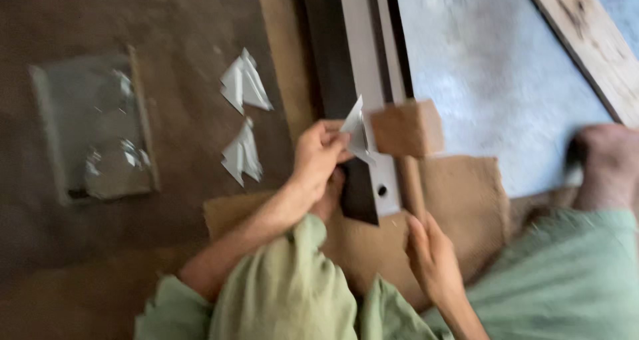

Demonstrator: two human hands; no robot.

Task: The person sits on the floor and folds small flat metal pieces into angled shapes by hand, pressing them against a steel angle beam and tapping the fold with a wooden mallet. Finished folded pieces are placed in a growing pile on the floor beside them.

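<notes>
Head view, looking down on a person sitting on the floor in pale green clothes: the left hand [319,155] pinches a small angular metal bracket [358,135] between thumb and fingers and holds it against the end of a grey aluminium frame section [365,80]. That grip steadies the piece right at the frame's end, where a round hole shows in the metal. The right hand [432,257] is wrapped shut around the handle of a wooden mallet [406,128], whose block head hangs just beside the bracket, placed as if to strike it. The frame's end rests on a piece of burlap sacking [466,193], which cushions it from the floor. Two more white angular brackets [243,84] lie on the brown floor to the left, near the left hand and within easy reach. Further left sits a flat tray with crumpled clear plastic [93,127]. A bare foot [606,157] rests at the right edge, near a wooden plank [586,34]. Motion blur hides the finer detail.
</notes>
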